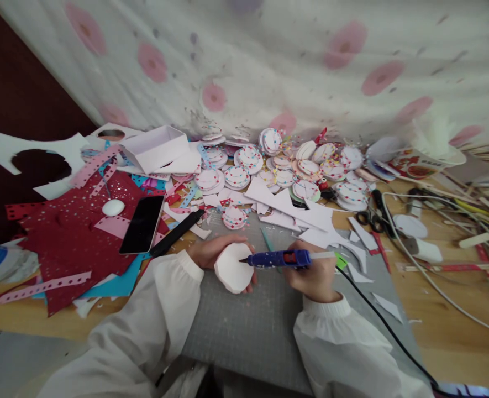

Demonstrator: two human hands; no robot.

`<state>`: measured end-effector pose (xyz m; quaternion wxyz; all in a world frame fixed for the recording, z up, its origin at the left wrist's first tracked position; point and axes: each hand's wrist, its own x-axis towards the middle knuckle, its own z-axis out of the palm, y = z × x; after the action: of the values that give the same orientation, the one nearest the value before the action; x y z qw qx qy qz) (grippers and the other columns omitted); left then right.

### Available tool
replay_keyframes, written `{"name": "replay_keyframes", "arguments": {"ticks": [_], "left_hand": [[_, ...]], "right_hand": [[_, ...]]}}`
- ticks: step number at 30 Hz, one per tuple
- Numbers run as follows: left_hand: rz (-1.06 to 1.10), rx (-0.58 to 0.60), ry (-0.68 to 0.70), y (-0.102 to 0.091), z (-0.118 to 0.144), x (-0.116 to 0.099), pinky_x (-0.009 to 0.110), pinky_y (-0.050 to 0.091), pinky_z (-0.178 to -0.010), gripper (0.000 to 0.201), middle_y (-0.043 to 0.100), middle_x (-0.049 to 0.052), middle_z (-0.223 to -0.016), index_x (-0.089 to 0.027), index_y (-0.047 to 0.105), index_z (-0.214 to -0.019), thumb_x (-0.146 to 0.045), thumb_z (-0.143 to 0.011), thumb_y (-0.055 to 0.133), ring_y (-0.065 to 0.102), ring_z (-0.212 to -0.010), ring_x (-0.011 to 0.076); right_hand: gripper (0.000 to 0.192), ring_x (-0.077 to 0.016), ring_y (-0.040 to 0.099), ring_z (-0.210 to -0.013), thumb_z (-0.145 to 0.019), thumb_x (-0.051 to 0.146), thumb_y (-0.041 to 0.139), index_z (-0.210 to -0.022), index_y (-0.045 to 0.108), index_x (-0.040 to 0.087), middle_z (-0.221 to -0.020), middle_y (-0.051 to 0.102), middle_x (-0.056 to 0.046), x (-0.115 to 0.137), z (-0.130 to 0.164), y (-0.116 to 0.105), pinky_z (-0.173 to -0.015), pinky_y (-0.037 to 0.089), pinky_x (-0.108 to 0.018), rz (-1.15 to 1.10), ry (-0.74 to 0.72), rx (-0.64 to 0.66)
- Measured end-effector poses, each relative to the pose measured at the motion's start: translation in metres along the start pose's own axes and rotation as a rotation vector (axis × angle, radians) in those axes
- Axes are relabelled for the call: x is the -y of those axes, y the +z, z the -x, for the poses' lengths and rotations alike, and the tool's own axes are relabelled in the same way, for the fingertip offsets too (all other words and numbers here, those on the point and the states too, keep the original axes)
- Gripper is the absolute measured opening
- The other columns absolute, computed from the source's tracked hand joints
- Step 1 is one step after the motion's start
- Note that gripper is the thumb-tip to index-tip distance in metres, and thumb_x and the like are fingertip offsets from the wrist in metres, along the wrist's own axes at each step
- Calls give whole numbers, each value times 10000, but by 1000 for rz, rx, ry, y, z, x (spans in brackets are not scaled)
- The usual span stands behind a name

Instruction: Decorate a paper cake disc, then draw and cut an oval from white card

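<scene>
My left hand (214, 250) is closed around a white, roughly round foam disc (232, 272), its flat face turned up toward me. In my right hand (316, 276) is a blue hot glue gun (275, 258), with a clear glue stick (322, 255) jutting from its back end. The gun's nozzle points left and sits at or just over the middle of the disc; I cannot tell whether it touches. Both hands are above a grey cutting mat (244, 331). A small white disc edged with red and blue beads (234, 217) lies just beyond them.
Several bead-trimmed layered discs (248, 159) are piled at the back. White board scraps (285, 207) lie before them. At left are a phone (142, 224), a black cutter (178, 233) and red dotted paper (70, 237). Scissors (371, 221) and cables (430, 282) lie at right.
</scene>
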<state>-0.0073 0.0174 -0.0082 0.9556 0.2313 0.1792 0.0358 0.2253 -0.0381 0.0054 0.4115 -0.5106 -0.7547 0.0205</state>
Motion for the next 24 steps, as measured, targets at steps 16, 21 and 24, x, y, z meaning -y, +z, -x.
{"name": "replay_keyframes", "arguments": {"ticks": [16,21,24], "left_hand": [[-8,-3,11,-1,0,-1,427,509,-747,442,729,146,-846,-141,569,-1121,-480,-941,350,710,-732,294],[-8,-5,3,0,0,0,428,508,-759,448,727,145,-836,-129,580,-1079,-486,-940,348,708,-749,294],[-11,-2,7,-2,0,1,422,509,-749,431,730,145,-848,-140,578,-1056,-488,-932,356,708,-746,293]], "right_hand": [[75,-101,411,-417,-617,185,544,-563,495,202,-465,451,39,-2,2,1,-455,277,-230,3,-4,10],[80,-101,404,-410,-617,188,534,-558,483,205,-461,449,40,-2,1,1,-452,280,-233,34,-15,-16],[75,-103,410,-409,-619,184,527,-561,484,206,-461,453,38,-1,1,0,-450,282,-232,36,-22,-14]]}}
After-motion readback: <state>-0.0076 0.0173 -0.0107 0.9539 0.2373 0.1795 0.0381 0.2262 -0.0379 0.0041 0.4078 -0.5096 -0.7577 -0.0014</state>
